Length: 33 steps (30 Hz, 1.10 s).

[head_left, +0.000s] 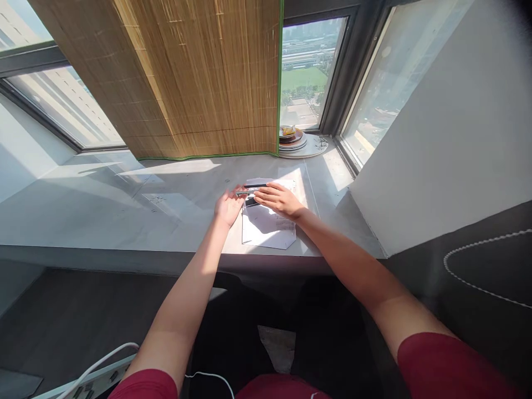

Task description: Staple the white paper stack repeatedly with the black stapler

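A stack of white paper sheets (266, 235) lies on the pale window ledge in front of me, partly in shadow. My left hand (229, 206) is at its upper left edge, fingers closed around the end of a thin grey stick (246, 192), perhaps a pen. My right hand (281, 200) reaches over the paper, its fingers stretched out flat across the stick's other end. Dark, narrow strips show beside the fingers, one above (255, 185) and one below (251, 203); their kind is too small to tell.
Stacked plates (305, 147) stand by the window at the back right. A bamboo blind (199, 83) hangs over the ledge's rear. The wall (449, 138) bounds the right side. A power strip (103, 377) with a white cable is at the lower left.
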Each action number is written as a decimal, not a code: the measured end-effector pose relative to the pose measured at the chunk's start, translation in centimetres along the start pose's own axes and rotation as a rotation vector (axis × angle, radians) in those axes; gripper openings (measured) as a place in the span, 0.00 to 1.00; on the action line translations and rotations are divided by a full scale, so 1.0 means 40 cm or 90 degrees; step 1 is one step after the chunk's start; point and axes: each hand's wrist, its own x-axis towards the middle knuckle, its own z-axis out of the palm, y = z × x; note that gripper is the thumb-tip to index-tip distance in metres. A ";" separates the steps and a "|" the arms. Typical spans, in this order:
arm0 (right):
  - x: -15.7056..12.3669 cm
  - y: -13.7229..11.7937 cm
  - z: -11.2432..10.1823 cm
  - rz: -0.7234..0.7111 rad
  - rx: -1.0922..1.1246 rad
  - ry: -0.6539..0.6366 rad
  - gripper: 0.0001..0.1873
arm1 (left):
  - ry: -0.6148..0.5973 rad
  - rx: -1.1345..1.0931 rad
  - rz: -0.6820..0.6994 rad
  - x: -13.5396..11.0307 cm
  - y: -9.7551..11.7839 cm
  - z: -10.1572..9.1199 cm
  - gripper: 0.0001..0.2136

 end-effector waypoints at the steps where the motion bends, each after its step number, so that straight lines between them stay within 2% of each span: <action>1: 0.000 -0.004 -0.001 0.000 -0.004 -0.003 0.20 | 0.006 -0.005 0.000 0.002 -0.001 0.000 0.19; 3: -0.002 -0.010 -0.006 0.021 -0.002 0.010 0.19 | 0.024 -0.020 -0.001 0.005 -0.002 0.002 0.17; 6: -0.010 -0.004 -0.015 0.107 0.017 0.088 0.18 | 0.038 -0.054 -0.012 0.008 0.000 0.001 0.21; 8: -0.020 0.010 -0.018 0.200 0.049 0.178 0.16 | 0.030 -0.062 -0.019 0.007 0.001 -0.002 0.24; 11: -0.038 0.036 -0.017 0.398 0.163 0.295 0.15 | 0.011 -0.018 0.001 0.001 0.002 -0.004 0.27; 12: -0.044 0.044 -0.015 0.465 0.210 0.302 0.17 | 0.007 -0.002 0.013 -0.002 0.002 -0.002 0.27; 14: -0.053 0.053 -0.013 0.563 0.284 0.262 0.20 | -0.010 0.021 0.035 -0.009 0.000 0.005 0.26; 16: -0.059 0.054 -0.015 0.601 0.304 0.201 0.21 | -0.052 0.035 0.051 -0.015 -0.001 0.013 0.25; 19: -0.056 0.041 -0.031 0.548 0.253 0.163 0.20 | -0.132 0.056 0.062 -0.026 0.001 0.022 0.21; 22: -0.032 0.007 -0.058 0.407 0.109 0.241 0.12 | -0.206 0.062 0.048 -0.043 0.005 0.026 0.17; 24: -0.001 -0.028 -0.070 0.315 0.033 0.276 0.07 | -0.254 0.076 0.021 -0.058 0.009 0.029 0.19; 26: 0.038 -0.067 -0.067 0.251 0.009 0.238 0.08 | -0.282 0.094 -0.014 -0.073 0.012 0.032 0.21; 28: 0.075 -0.102 -0.049 0.224 0.004 0.152 0.07 | -0.288 0.100 -0.047 -0.085 0.014 0.036 0.25; 31: 0.110 -0.134 -0.007 0.236 0.002 0.056 0.05 | -0.286 0.076 -0.070 -0.100 0.018 0.040 0.29; 33: 0.114 -0.147 0.013 0.256 0.002 0.051 0.04 | -0.303 0.070 -0.069 -0.107 0.020 0.042 0.30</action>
